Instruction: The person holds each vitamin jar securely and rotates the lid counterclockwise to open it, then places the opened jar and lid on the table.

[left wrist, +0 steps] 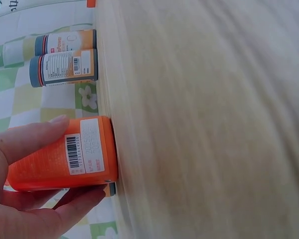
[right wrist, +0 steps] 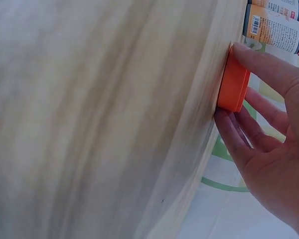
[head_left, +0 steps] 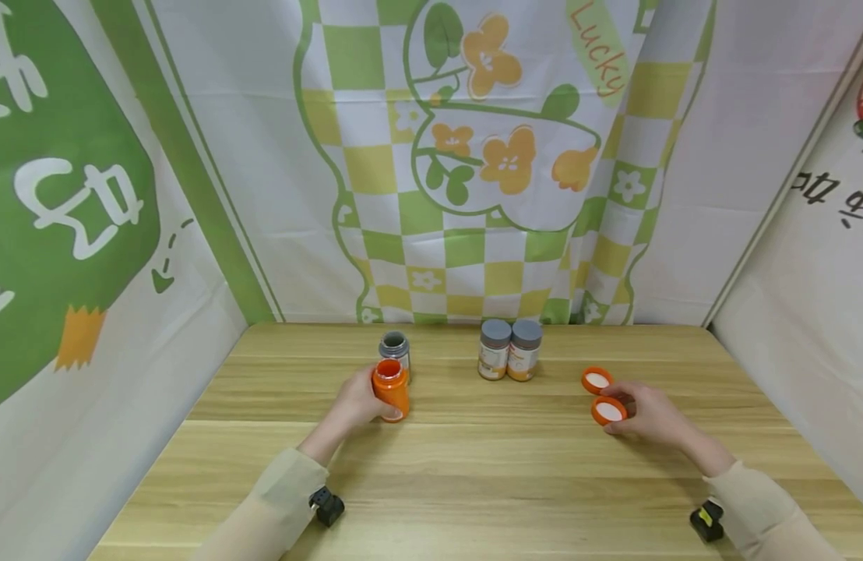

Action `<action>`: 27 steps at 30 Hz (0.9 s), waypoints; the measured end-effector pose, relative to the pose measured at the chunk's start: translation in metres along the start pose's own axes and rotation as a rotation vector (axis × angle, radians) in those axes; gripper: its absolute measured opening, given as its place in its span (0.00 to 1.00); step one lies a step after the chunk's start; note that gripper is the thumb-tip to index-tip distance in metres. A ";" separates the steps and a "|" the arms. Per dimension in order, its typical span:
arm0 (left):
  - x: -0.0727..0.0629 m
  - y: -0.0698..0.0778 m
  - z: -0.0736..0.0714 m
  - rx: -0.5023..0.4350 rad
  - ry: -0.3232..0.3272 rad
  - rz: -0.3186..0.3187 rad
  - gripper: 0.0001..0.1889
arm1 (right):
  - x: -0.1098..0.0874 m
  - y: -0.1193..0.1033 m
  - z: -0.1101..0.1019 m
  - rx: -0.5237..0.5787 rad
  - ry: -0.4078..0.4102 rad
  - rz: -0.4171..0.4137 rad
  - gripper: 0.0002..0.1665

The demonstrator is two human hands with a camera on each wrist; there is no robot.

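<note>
My left hand (head_left: 357,401) grips an uncapped orange bottle (head_left: 398,395) that stands upright on the table at left. In the left wrist view the thumb lies along one side of it, with the fingers around the other, and a barcode label shows. Just behind it is an uncapped grey-necked bottle (head_left: 395,344), partly hidden. My right hand (head_left: 650,414) holds an orange cap (head_left: 609,411) by its edge, inner white face up; the right wrist view shows this cap (right wrist: 233,87) at the tabletop. A second orange cap (head_left: 597,379) lies right behind it, also white face up.
Two grey-capped bottles (head_left: 494,352) with white and orange labels stand side by side near the table's back edge. A patterned curtain (head_left: 473,265) hangs behind the wooden table (head_left: 473,483), and printed cloth walls close off both sides.
</note>
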State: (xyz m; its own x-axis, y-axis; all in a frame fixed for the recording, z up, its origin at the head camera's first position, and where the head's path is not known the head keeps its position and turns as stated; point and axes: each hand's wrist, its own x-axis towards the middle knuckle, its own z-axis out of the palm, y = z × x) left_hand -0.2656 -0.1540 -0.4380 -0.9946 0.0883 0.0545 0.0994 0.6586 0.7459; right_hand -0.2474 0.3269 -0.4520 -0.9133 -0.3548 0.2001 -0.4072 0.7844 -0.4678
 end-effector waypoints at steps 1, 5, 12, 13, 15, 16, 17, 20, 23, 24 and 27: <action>0.000 0.000 0.000 -0.002 -0.001 0.000 0.40 | 0.000 0.000 0.000 -0.001 0.000 -0.001 0.33; -0.002 0.001 -0.002 -0.005 0.001 0.005 0.40 | 0.000 0.000 -0.001 0.004 -0.007 0.004 0.34; -0.007 0.001 -0.004 -0.014 0.008 0.016 0.39 | -0.001 0.000 -0.002 0.048 -0.029 0.015 0.35; -0.008 0.001 -0.005 -0.024 0.008 0.016 0.39 | -0.001 0.001 -0.002 0.054 -0.029 0.013 0.34; -0.010 0.001 -0.006 -0.040 0.008 0.017 0.37 | -0.001 0.001 -0.002 0.067 -0.032 0.008 0.34; -0.010 0.001 -0.007 -0.047 0.007 0.014 0.37 | -0.001 0.001 -0.003 0.075 -0.034 0.008 0.34; -0.011 0.002 -0.008 -0.054 0.007 0.009 0.36 | -0.002 0.001 -0.003 0.088 -0.034 0.008 0.34; -0.012 0.002 -0.010 -0.060 0.006 0.002 0.35 | -0.003 0.001 -0.005 0.120 -0.031 0.008 0.32; -0.013 0.002 -0.012 -0.061 0.011 -0.003 0.34 | -0.005 0.000 -0.006 0.130 -0.020 0.005 0.31; -0.014 0.002 -0.013 -0.061 0.014 -0.002 0.34 | -0.005 0.000 -0.007 0.127 -0.016 0.000 0.31; -0.018 0.002 -0.017 -0.046 0.030 0.004 0.33 | -0.007 -0.002 -0.008 0.114 0.000 -0.003 0.30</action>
State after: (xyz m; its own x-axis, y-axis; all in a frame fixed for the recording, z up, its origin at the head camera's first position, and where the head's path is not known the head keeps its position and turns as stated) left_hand -0.2483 -0.1669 -0.4261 -0.9947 0.0683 0.0771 0.1028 0.6230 0.7755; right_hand -0.2399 0.3322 -0.4460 -0.9122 -0.3566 0.2018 -0.4060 0.7207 -0.5619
